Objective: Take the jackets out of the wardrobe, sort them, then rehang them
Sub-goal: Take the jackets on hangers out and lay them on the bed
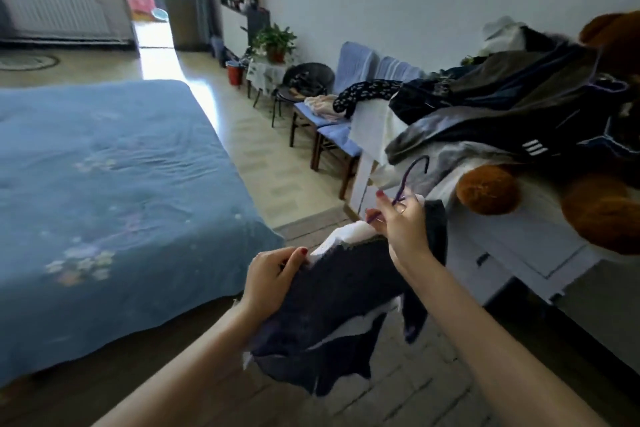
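Observation:
A dark grey jacket [332, 315] with a white lining hangs in the air between my hands, low in the middle of the view. My left hand [273, 281] grips its left shoulder edge. My right hand [401, 222] holds the neck of a purple hanger [410, 175], whose hook sticks up above my fingers; the hanger's arms are hidden inside the jacket. A heap of dark jackets [512, 114] lies on the white cabinet [519, 243] at the right, some with purple hangers in them.
A bed with a blue cover [104, 184] fills the left. A brown teddy bear [595, 194] sits on the cabinet by the heap. Chairs with blue covers [346, 104] and clothes, a small table and a potted plant [275, 42] line the far wall. Tiled floor runs between bed and cabinet.

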